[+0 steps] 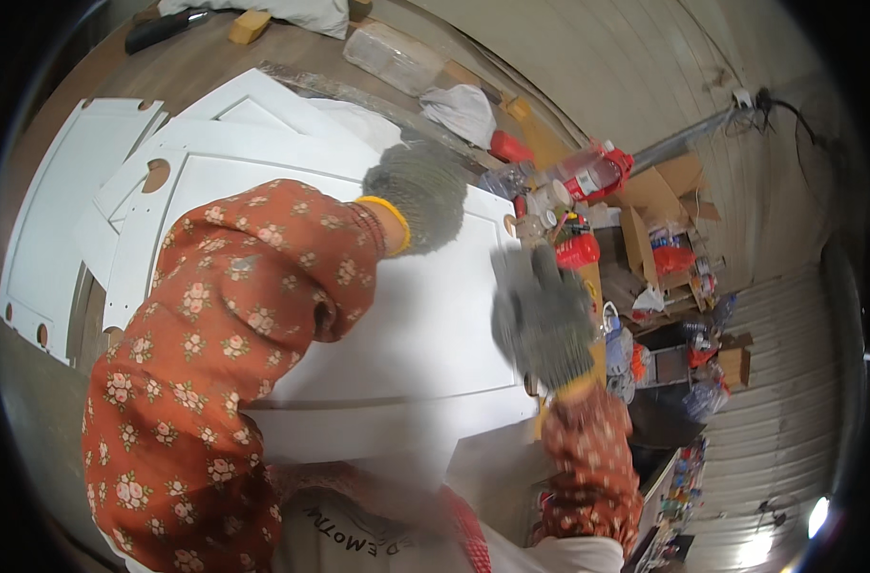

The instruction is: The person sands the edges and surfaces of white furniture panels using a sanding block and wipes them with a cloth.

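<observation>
A large white panel [435,329] with a grooved border and round corner cut-outs lies in front of me. My left hand [420,196], in a dark grey knit glove with a yellow cuff, is over the panel's far part. Its fingers are smeared and mostly hidden, so whether they grip anything does not show. At the panel's right edge is my right hand [542,320], in the same kind of glove. Its fingers stretch out, blurred by motion, with nothing visible in them. Whether either hand touches the panel I cannot tell.
More white panels [58,224] lie overlapped at the left. Beyond are a clear plastic container [392,57], a white bag [461,115] and a yellow block [250,27]. Bottles [597,177], a red container [577,251] and cardboard boxes [656,205] crowd the right side.
</observation>
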Tool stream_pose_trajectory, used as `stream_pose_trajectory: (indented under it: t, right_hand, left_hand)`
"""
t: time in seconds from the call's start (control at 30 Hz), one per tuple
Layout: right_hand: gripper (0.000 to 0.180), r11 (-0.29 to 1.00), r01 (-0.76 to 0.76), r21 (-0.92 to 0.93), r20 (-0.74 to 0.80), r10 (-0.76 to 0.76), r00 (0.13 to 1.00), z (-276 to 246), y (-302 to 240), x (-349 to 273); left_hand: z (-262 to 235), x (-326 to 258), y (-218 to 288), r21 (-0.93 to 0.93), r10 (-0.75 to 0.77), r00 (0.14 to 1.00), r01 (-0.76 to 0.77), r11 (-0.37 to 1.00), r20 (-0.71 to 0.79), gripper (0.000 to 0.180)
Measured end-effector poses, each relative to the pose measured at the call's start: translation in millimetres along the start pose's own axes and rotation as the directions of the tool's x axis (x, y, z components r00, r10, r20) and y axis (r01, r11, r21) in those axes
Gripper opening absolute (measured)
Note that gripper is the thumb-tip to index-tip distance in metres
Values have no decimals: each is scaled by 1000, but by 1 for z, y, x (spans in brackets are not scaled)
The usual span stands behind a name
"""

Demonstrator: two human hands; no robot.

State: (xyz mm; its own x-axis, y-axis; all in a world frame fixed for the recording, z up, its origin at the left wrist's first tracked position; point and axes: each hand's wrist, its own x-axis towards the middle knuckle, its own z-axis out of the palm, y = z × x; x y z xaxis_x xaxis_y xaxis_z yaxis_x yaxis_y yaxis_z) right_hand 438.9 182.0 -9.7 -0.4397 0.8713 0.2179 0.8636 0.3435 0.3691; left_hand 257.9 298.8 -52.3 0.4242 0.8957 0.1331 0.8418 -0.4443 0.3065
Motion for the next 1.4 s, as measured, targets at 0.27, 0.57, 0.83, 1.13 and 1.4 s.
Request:
stream_pose_trajectory:
  t: [0.27,0.57,0.83,1.13,1.4]
  right_hand:
    - [35,965,214,149,-10,-215,976,10,18,-15]
    - [40,941,196,277,-275,-117,954,28,28,14]
    - [93,223,26,974,-66,174,983,40,53,-21]
    - [77,625,-29,780,-213,309,927,70,52,-60]
    - [97,531,-123,839,-28,269,963,64,25,-70]
  left_hand:
    - [3,-6,-16,68,-56,997,59,996,-46,39]
    - [-9,-9,1,-12,162,980,-165,986,-117,46]
    - [-31,-31,59,-254,557,828,-527,811,60,86]
    - [-24,-26,59,10,333,943,-333,943,5,77]
    - [-28,-24,62,212,450,892,-432,876,-42,71]
